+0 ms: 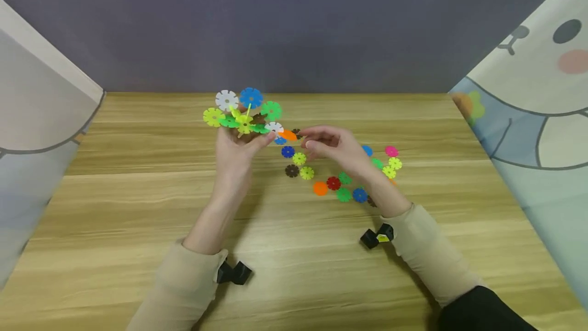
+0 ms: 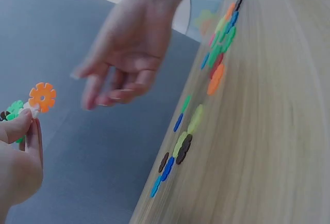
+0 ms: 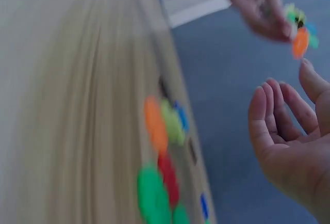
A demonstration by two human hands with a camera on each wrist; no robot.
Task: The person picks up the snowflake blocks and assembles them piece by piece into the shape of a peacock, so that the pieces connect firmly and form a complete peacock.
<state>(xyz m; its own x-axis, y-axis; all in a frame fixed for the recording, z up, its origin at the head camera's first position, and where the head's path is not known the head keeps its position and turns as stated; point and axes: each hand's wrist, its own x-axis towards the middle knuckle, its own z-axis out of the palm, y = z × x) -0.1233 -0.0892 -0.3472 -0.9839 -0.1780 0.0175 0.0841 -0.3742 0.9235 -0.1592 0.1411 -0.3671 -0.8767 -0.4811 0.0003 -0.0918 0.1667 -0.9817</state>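
My left hand (image 1: 239,149) holds up a cluster of interlocked snowflake discs (image 1: 242,111) in white, blue, green and yellow, above the wooden table (image 1: 138,208). An orange disc (image 1: 288,135) sticks out at the cluster's right end; it also shows in the left wrist view as the orange disc (image 2: 42,96) beyond my thumb (image 2: 18,126). My right hand (image 1: 333,148) hovers just right of that orange disc with fingers loosely curled and nothing in it. In the right wrist view the right hand (image 3: 289,136) is empty, with the orange disc (image 3: 300,42) a short way off.
Several loose discs (image 1: 342,178) in many colours lie scattered on the table under and right of my right hand. A grey wall (image 1: 294,24) backs the table. Patterned panels (image 1: 533,116) stand on both sides. Bare wood lies nearer to me.
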